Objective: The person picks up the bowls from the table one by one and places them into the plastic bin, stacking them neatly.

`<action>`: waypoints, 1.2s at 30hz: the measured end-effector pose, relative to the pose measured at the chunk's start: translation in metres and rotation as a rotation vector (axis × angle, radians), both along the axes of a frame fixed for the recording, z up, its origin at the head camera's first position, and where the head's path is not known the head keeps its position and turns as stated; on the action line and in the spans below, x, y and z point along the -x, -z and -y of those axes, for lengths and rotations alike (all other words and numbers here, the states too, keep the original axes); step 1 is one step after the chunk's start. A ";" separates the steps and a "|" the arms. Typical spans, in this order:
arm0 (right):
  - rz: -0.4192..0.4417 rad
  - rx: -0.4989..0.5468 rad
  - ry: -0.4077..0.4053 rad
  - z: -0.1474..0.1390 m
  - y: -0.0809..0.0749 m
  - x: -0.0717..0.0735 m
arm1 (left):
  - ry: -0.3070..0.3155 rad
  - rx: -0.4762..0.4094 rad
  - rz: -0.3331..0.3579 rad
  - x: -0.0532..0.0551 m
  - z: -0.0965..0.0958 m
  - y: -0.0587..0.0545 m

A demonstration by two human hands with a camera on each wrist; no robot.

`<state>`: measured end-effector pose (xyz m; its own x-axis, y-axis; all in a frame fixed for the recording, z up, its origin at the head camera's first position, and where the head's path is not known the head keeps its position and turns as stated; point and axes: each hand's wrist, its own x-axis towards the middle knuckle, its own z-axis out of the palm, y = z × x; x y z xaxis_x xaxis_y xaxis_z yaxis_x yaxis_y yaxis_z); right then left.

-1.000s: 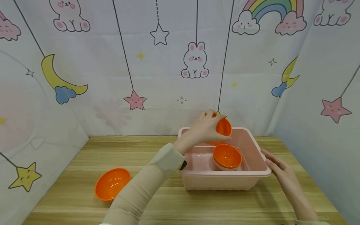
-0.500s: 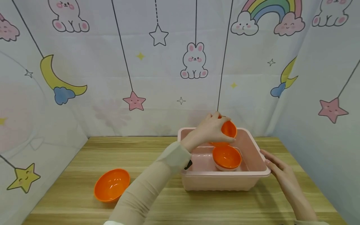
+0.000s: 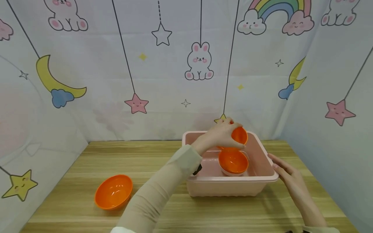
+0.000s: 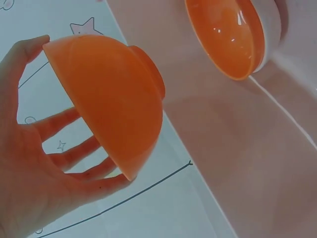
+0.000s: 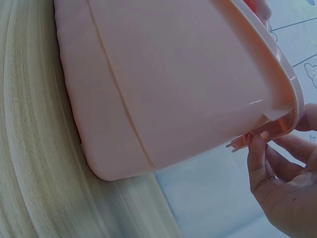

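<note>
My left hand (image 3: 220,136) pinches an orange bowl (image 3: 240,134) by its rim, above the back of a pink plastic basin (image 3: 227,189). In the left wrist view this bowl (image 4: 111,99) is tipped on its side, thumb and fingertips at opposite edges of the rim. Below it, inside the basin, sits another orange bowl (image 3: 233,161), nested in a white or pale one (image 4: 271,29). My right hand (image 3: 291,178) grips the basin's right rim. The right wrist view has the thumb and fingers of the hand (image 5: 287,173) around the rim's corner.
A third orange bowl (image 3: 113,192) rests on the wooden table (image 3: 163,207), left of the basin and beside the left forearm. A printed cloth (image 3: 163,77) forms a wall behind the table and along both sides.
My left hand has moved slightly right and down with the orange bowl, bringing it closer over the bowl in the basin. The right hand keeps its grip on the rim.
</note>
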<state>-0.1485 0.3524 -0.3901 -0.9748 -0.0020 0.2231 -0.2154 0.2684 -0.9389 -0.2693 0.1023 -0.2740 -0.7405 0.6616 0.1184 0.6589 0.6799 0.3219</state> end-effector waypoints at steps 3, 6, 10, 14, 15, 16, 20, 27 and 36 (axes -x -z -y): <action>0.004 -0.014 0.004 0.000 0.000 0.000 | 0.042 0.007 0.007 0.004 -0.002 0.005; 0.007 -0.030 0.006 0.000 0.000 -0.001 | 0.077 0.013 0.019 0.006 -0.003 0.010; 0.009 -0.027 0.007 0.000 0.000 0.000 | 0.102 0.013 0.046 0.009 -0.003 0.017; 0.017 -0.031 0.015 0.001 0.000 0.000 | 0.104 0.035 0.054 0.010 -0.004 0.022; 0.019 -0.029 0.016 0.001 0.000 0.000 | 0.105 0.045 0.053 0.010 -0.004 0.022; 0.020 -0.024 0.015 0.000 0.000 0.000 | 0.106 0.053 0.053 0.010 -0.005 0.023; 0.009 0.011 0.005 0.000 0.000 0.000 | 0.108 0.074 0.058 0.012 -0.007 0.028; -0.008 0.024 -0.003 0.000 0.000 0.000 | 0.109 0.098 0.072 0.013 -0.014 0.038; 0.022 -0.006 0.016 -0.001 -0.001 0.000 | 0.089 0.167 0.098 0.014 -0.027 0.045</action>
